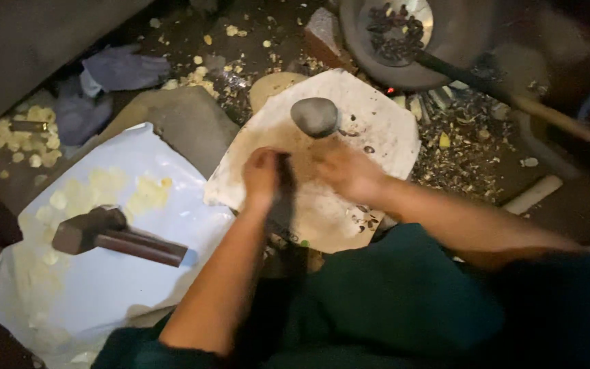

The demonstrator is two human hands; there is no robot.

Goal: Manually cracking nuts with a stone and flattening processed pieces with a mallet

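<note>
Grey stone [315, 116] and two hands at work on a pale, stained sheet [377, 123].

Left hand [262, 174] is curled shut around a dark upright tool [283, 198], its shape blurred; right hand [345, 169] rests just beside it on the sheet, fingers bent over something too small and blurred to name, so whether it pinches anything I cannot tell. Just beyond both hands sits the rounded grey stone. Well left of the left hand's grip, a hammer [114, 236] lies on a white sheet [104, 287] among pale yellow kernels [138, 195] (a fair spread, suggesting much is already shelled). Beyond the right hand, a round pan [459, 41] holds dark pieces [394, 31], and dark broken shells [459, 143] litter the ground beside it; judging by the pan, some remain to do.
</note>
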